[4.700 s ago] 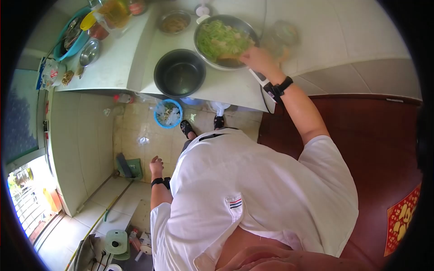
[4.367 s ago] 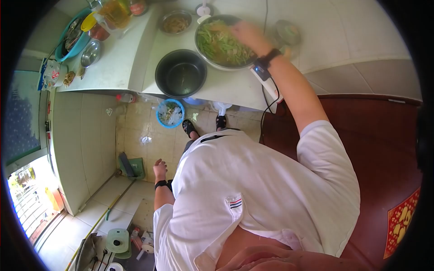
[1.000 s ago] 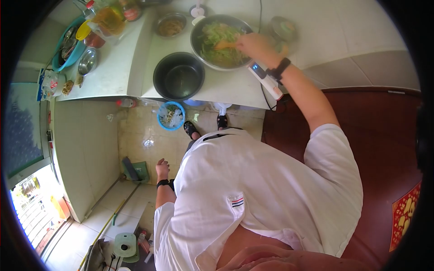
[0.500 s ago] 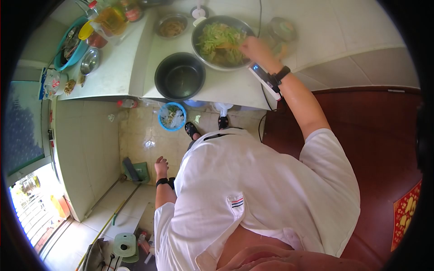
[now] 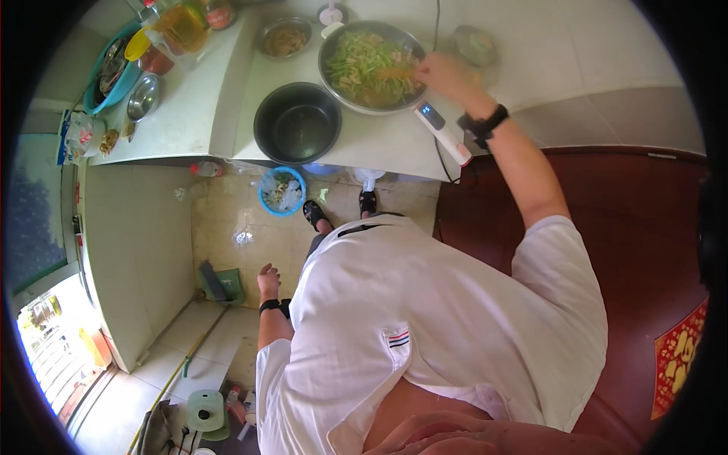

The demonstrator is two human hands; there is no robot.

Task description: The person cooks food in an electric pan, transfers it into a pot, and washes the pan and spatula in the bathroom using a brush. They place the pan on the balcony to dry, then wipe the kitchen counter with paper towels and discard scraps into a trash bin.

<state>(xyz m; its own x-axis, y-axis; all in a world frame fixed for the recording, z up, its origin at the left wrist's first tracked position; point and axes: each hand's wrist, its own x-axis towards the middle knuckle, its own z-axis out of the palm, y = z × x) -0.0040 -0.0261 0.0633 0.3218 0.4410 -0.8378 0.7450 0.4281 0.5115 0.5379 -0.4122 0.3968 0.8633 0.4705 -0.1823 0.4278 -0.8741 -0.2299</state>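
Note:
My right hand (image 5: 447, 76) grips a wooden-coloured spatula (image 5: 396, 73), its blade down among the food in an electric pan (image 5: 367, 108). Pale green strips with lighter brownish pieces (image 5: 368, 61) fill the pan, which has a long white handle (image 5: 447, 136) with a lit blue display. Steam blurs the far side of the pan and my fingers. Low at my side hangs my left hand (image 5: 268, 280), loosely curled with its fingers slightly apart and nothing visible in it, away from the counter.
An empty-looking dark pot (image 5: 298, 123) stands by the pan. Behind it is a metal bowl of food (image 5: 285, 38). On the left counter are a metal bowl (image 5: 144, 98), bottles (image 5: 220, 14) and a teal basin (image 5: 121, 89). A blue basket (image 5: 282, 211) stands on the floor near my feet.
My right hand has moved slightly right and up, drawing the spatula toward the pan's right side. The green strips lie more spread out. The whole view has shifted a little.

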